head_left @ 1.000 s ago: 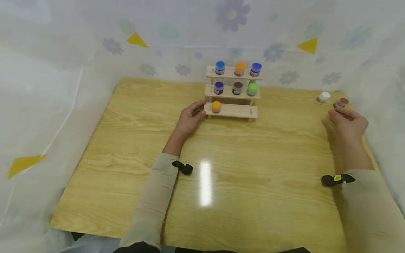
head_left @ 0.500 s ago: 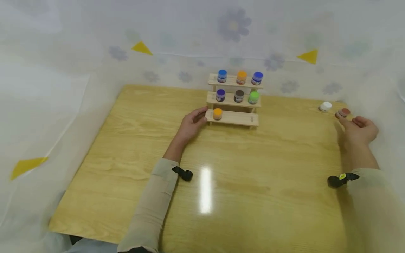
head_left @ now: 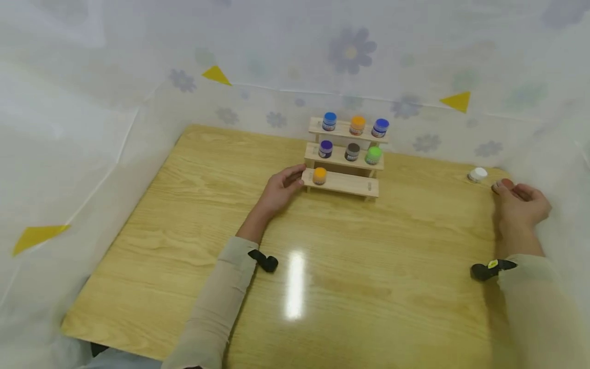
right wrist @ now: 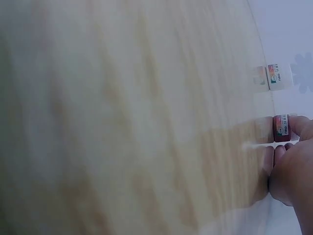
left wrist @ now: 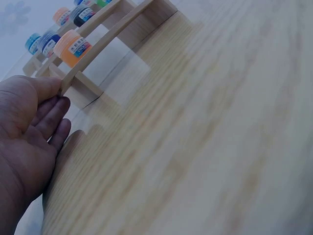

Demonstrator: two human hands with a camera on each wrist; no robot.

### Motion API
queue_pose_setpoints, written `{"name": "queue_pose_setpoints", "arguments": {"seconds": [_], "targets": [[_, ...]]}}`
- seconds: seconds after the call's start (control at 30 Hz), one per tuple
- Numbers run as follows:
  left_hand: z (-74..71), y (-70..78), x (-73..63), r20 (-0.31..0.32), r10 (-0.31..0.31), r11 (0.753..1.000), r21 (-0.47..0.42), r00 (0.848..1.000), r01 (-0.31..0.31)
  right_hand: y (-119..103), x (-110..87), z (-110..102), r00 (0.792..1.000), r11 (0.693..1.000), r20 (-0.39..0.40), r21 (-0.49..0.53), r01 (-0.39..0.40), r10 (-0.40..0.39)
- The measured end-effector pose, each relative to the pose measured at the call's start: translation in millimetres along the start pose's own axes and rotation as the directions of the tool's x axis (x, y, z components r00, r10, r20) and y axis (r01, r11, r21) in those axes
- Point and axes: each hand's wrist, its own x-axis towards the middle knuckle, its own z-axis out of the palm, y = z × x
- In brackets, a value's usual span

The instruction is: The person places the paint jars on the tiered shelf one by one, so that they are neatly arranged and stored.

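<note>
My left hand [head_left: 278,192] holds the left end of the lowest tier of a three-tier wooden display stand [head_left: 348,184]; in the left wrist view the thumb [left wrist: 48,87] lies against that tier's end. An orange-lidded paint jar [head_left: 319,176] stands on this tier near the hand. At the table's far right, my right hand [head_left: 524,207] grips a brown-lidded paint jar [right wrist: 281,128] that stands on the table, thumb at its lid; the far fingers are partly hidden. Just left of it stands a white-lidded paint jar [head_left: 477,175].
The upper tiers carry more jars: light blue [head_left: 329,121], orange [head_left: 357,125] and blue [head_left: 380,128] on top; purple [head_left: 325,149], dark brown [head_left: 352,152] and green [head_left: 373,155] in the middle. A white flowered curtain [head_left: 276,56] borders the wooden table [head_left: 369,271].
My right hand has shifted away from the brown-lidded jar, then come back onto it. The left hand keeps its place at the stand. The head view has tilted upward slightly.
</note>
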Motion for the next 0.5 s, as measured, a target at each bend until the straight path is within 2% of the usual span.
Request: {"name": "queue_pose_setpoints", "arguments": {"seconds": [0.1,0.17,0.33,0.43,0.5], "targets": [[1.4,0.4,1.1,-0.002,0.006,1.0,0.002,1.0,-0.006,-3.1,1.1,1.7,1.0,0.996,-0.002,0.088,-0.017,0.017],[3.1,0.1,1.0,-0.008,-0.001,1.0,0.002,1.0,0.001,-4.9,-0.6,1.0,1.0,0.999,-0.011,0.046,-0.011,0.012],[5.3,0.1,-0.7,-0.015,-0.007,1.0,0.01,1.0,0.007,-6.5,-3.4,-2.7,1.0,0.989,-0.029,-0.146,-0.003,-0.001],[3.9,0.9,-2.5,-0.016,0.002,1.0,0.023,1.0,-0.002,-5.5,-1.6,-1.4,1.0,0.991,-0.012,-0.136,-0.013,0.012],[1.9,1.7,-3.4,-0.017,0.009,0.999,0.033,1.0,-0.009,-4.3,0.7,1.6,1.0,0.996,0.007,-0.092,-0.01,0.01]]}}
